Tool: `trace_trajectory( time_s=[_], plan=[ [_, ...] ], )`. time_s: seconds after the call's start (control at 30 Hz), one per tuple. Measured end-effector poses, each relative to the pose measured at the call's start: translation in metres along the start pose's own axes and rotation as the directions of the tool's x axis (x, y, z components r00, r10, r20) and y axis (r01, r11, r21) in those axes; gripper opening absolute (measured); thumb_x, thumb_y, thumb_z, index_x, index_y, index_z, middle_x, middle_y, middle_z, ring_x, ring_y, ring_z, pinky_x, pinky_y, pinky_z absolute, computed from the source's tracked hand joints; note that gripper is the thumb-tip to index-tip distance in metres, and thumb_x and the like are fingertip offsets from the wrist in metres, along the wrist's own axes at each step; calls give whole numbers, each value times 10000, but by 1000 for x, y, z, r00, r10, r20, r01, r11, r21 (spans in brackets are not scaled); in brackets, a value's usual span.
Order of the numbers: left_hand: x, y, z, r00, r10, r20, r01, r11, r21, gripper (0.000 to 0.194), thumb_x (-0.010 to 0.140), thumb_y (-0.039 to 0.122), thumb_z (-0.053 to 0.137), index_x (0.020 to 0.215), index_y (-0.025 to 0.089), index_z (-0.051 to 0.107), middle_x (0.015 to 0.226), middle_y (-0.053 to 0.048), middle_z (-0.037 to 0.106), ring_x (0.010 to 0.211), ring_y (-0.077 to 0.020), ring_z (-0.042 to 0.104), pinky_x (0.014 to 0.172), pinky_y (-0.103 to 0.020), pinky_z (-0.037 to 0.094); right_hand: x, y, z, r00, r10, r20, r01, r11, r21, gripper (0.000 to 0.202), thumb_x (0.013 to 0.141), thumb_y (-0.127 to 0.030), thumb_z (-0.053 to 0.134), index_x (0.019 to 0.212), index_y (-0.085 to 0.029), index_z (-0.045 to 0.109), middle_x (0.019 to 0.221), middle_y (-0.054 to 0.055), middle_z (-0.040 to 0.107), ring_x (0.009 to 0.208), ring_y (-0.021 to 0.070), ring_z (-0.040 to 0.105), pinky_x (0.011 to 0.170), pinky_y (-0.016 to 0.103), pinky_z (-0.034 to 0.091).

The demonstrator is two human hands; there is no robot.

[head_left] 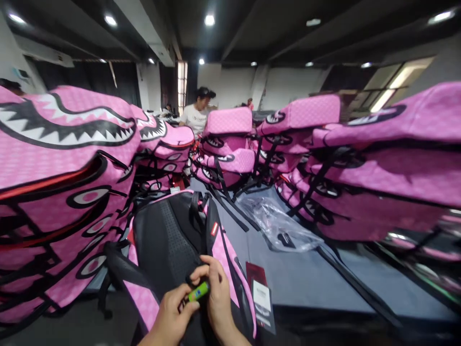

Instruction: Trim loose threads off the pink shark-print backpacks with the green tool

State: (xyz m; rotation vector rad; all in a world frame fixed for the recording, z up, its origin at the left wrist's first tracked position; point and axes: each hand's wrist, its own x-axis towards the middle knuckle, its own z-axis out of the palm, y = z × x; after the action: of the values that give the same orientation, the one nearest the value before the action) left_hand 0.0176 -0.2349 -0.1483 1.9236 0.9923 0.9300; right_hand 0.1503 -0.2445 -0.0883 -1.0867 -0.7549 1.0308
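A pink and black backpack (162, 235) lies in front of me with its padded black back panel up and its shoulder straps spread to the sides. Over its lower part, my left hand (173, 312) is closed on a small green lighter (199, 291). My right hand (218, 293) is right beside the lighter, its fingers curled around a thin black strap of the backpack; the strap's end is partly hidden by the fingers. A dark red and white hang tag (262, 295) lies at the backpack's right edge.
Tall stacks of pink shark-mouth backpacks stand on the left (65, 168) and right (396, 178), with more piles (230, 139) ahead. A clear plastic bag (284, 223) and loose black straps lie on the grey table (288, 278). A person (196, 113) is behind the piles.
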Motion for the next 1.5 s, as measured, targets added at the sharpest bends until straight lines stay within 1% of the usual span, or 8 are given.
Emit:
trace_trajectory(
  time_s=[0.17, 0.4, 0.6, 0.8, 0.93, 1.1, 1.3, 1.5],
  plan=[
    [2, 17, -28, 996, 68, 49, -72, 993, 89, 243, 930, 418, 527, 1026, 229, 645, 845, -16, 695, 734, -155, 640, 679, -245, 497, 0, 4, -2, 951, 76, 301, -12, 978, -208, 412, 857, -553, 569, 1001, -188, 694, 1055, 89, 694, 946, 197, 634, 904, 344, 501],
    [86, 22, -77, 958, 278, 67, -269, 796, 542, 194, 960, 291, 484, 1070, 212, 621, 1082, -78, 691, 1049, -218, 624, 939, -409, 505, 6, -1, -13, 974, 58, 218, 50, 886, -462, 453, 916, -491, 517, 1266, -218, 610, 673, -25, 626, 596, 131, 553, 638, 274, 495],
    [190, 38, -40, 839, 348, 418, -541, 453, 708, 345, 978, 281, 423, 1278, 164, 548, 1387, -135, 554, 1335, -280, 457, 1086, -494, 390, 5, 6, -37, 884, -385, 266, 454, 568, -687, 448, 902, -179, 549, 1348, -210, 512, 1060, 89, 680, 978, 224, 651, 1073, 549, 430],
    [245, 42, -16, 803, 230, 549, -595, 332, 732, 468, 953, 554, 411, 982, 152, 650, 957, -108, 678, 934, -245, 614, 918, -416, 420, -1, -1, -69, 771, -581, 260, 474, 250, -844, 437, 897, -159, 558, 1329, -188, 502, 1002, 98, 695, 978, 247, 652, 1153, 653, 262],
    [249, 48, -27, 778, 249, 577, -628, 315, 711, 512, 946, 600, 389, 763, 180, 618, 744, -55, 651, 755, -205, 593, 743, -343, 385, -7, -2, -74, 752, -620, 225, 403, 162, -901, 350, 888, -161, 566, 1238, -152, 567, 926, 86, 705, 918, 228, 655, 1179, 625, 198],
    [241, 67, -43, 759, 522, 390, -591, 299, 749, 452, 941, 501, 487, 614, 193, 535, 576, -9, 572, 597, -157, 517, 662, -312, 340, -3, -14, -81, 720, -669, 182, 372, 151, -916, 311, 882, -184, 577, 1192, -178, 602, 895, 51, 714, 958, 214, 659, 1193, 567, 194],
    [213, 127, -10, 653, 731, 198, -555, 284, 782, 449, 932, 456, 530, 567, 199, 481, 514, 14, 485, 546, -143, 448, 613, -324, 277, 39, -52, -160, 591, -779, 210, 360, 21, -933, 432, 820, -133, 661, 1243, -164, 579, 1013, 109, 726, 1041, 259, 659, 1163, 607, 229],
    [171, 135, 31, 840, 456, 295, -513, 488, 706, 418, 961, 511, 463, 724, 180, 559, 687, -9, 574, 699, -170, 512, 678, -343, 320, 62, -67, -228, 512, -736, 443, 357, -287, -889, 460, 830, -185, 673, 1277, -156, 569, 955, 111, 724, 955, 253, 678, 996, 483, 470]
  ],
)
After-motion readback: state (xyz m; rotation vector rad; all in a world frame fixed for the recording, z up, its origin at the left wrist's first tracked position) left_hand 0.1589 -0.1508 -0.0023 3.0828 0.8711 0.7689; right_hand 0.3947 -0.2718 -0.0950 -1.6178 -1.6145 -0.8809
